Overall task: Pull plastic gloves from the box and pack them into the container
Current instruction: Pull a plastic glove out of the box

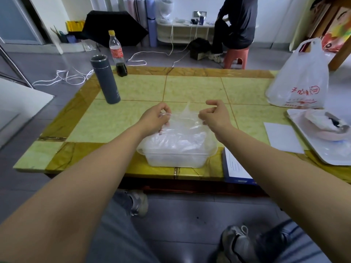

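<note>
Both left hand [155, 118] and right hand [214, 117] pinch one glove [185, 116] over the container [176, 159] at the table [193, 88] edge.

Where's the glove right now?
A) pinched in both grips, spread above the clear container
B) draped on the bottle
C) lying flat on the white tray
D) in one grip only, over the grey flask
A: the left-hand grip and right-hand grip each pinch an edge of the glove, which is spread between them just above the clear container.
</note>
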{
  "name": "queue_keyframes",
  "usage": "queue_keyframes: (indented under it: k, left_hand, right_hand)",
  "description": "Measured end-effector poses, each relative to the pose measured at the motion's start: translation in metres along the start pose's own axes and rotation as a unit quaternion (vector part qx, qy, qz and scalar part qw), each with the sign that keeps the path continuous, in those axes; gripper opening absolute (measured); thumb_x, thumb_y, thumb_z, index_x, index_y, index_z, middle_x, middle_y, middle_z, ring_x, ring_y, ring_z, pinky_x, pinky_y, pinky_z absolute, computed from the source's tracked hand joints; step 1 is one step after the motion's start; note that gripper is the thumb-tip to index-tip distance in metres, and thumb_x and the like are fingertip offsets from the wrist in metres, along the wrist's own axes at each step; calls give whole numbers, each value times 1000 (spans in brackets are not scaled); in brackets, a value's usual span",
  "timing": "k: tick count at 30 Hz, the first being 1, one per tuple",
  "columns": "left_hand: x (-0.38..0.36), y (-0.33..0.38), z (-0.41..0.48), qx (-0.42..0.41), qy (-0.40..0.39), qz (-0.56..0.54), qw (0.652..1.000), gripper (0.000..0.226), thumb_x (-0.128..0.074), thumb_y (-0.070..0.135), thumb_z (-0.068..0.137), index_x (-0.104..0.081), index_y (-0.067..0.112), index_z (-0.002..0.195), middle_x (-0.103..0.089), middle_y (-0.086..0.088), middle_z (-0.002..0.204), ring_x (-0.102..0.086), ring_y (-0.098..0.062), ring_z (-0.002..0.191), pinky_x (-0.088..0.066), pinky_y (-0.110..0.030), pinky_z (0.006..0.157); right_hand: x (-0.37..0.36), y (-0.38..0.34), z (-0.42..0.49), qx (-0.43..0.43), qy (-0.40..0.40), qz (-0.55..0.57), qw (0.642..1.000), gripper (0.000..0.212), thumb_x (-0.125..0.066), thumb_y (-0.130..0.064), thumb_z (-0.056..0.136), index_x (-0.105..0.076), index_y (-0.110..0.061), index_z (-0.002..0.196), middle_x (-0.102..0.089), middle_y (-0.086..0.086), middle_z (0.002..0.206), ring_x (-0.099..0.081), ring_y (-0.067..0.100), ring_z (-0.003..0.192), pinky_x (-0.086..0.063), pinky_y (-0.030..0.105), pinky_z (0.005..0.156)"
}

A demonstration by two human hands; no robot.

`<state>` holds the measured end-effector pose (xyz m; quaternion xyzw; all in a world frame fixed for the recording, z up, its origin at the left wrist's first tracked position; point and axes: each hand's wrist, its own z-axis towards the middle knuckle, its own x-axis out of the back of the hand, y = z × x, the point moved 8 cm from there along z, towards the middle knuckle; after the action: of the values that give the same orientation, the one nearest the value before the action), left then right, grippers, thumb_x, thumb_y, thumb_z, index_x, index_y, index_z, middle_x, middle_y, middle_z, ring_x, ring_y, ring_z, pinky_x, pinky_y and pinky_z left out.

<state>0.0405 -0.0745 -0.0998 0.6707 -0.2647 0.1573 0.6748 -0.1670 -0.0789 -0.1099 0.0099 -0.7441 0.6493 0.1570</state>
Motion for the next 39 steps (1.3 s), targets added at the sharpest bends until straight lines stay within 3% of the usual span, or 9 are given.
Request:
queue_keyframes:
  k: [5, 10, 16, 19, 22, 24, 31, 36, 39]
  left_hand:
    - [-12, -10, 15, 4, 28, 113, 993, 10, -42, 23, 100, -50, 20, 95, -60, 0, 79, -55, -22, 54, -50, -35, 59]
    - [-32, -25, 26, 47, 8, 181, 982, 9, -38, 20, 100, -47, 19, 98, -65, -6, 88, -64, -25, 66, -50, -37, 64]
    - [-21, 11, 29, -38, 58, 338, 939, 30, -68, 14, 81, -53, 20, 107, -50, -3, 113, -47, -24, 103, -40, -31, 81]
    - [-35, 26, 34, -7, 4, 314, 949, 20, -64, 10, 84, -61, 14, 103, -58, -3, 105, -57, -22, 91, -47, -31, 75]
    - [-68, -23, 28, 200, -205, 281, 916, 30, -63, 19, 93, -58, 0, 115, -65, -11, 104, -64, -22, 72, -56, -35, 76]
    - [-75, -54, 18, 298, -278, 254, 877, 49, -59, 28, 95, -47, -2, 132, -59, -12, 118, -63, -26, 84, -55, -39, 86]
    - [-65, -100, 22, 390, -268, 166, 865, 68, -51, 38, 97, -22, 13, 152, -58, -10, 92, -60, -28, 80, -52, -42, 93]
    - [-70, -109, 16, 406, -241, 124, 873, 52, -50, 33, 99, -35, 13, 144, -47, -5, 87, -47, -18, 64, -46, -22, 50]
    - [-75, -113, 17, 417, -205, 39, 885, 51, -49, 27, 101, -33, 9, 146, -50, -8, 120, -55, -18, 95, -51, -22, 85]
  right_hand:
    - [-6, -25, -5, 146, 32, -61, 987, 21, -59, -5, 83, -64, -13, 103, -60, -3, 89, -54, 10, 76, -44, 20, 67]
    - [-65, 27, -16, -135, -251, -98, 953, 19, -52, -6, 97, -58, -2, 114, -57, 12, 92, -59, 22, 73, -56, 34, 72]
    - [-72, 55, -5, -215, -242, -126, 938, 15, -48, -11, 100, -56, -2, 109, -54, 13, 94, -57, 22, 77, -59, 39, 76]
    - [-75, 67, -2, -252, -257, -126, 925, 21, -48, -13, 100, -54, -1, 116, -51, 13, 98, -54, 21, 75, -60, 40, 71]
    - [-81, 76, -4, -276, -291, -149, 904, 37, -48, -12, 100, -45, -3, 136, -48, 14, 102, -53, 20, 74, -58, 35, 56]
    - [-82, 83, -3, -291, -302, -179, 890, 47, -51, -16, 99, -37, -7, 144, -50, 12, 97, -54, 20, 73, -52, 31, 52]
    - [-78, 105, 7, -343, -286, -219, 868, 59, -58, -20, 97, -29, -5, 147, -47, 13, 93, -48, 20, 76, -46, 29, 71]
    - [-82, 111, 13, -315, -291, -264, 864, 55, -55, -22, 98, -31, -5, 145, -49, 11, 127, -44, 21, 95, -44, 34, 85]
    - [-85, 115, 13, -316, -296, -262, 862, 52, -54, -21, 99, -32, -6, 144, -47, 6, 123, -40, 21, 92, -41, 32, 80]
